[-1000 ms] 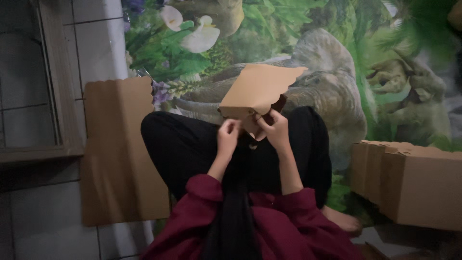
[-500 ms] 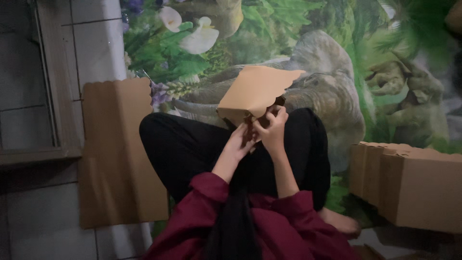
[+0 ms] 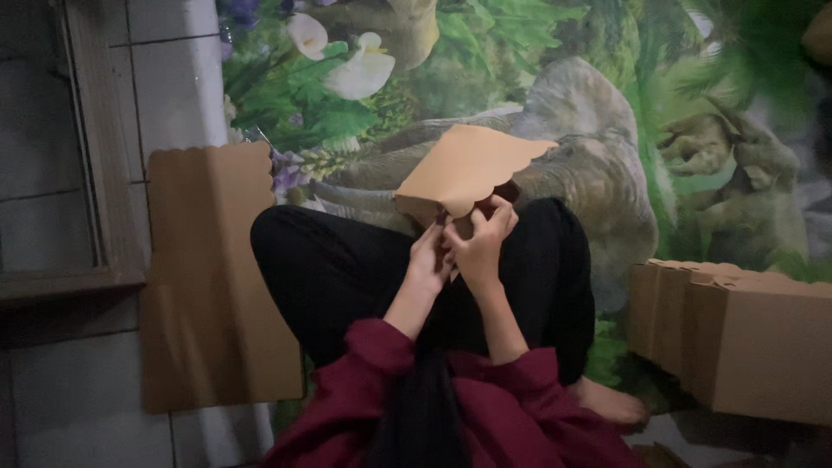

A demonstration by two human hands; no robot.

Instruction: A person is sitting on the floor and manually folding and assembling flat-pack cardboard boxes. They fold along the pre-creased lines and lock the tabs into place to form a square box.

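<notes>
Though dim light blurs the fingertips, both the left hand and right hand grip pinches the cardboard box

Dim, murky, bluish light throughout; soft grain everywhere, deep shadow swallowing the black-trousered lap, no glare, edges slightly soft.
</notes>
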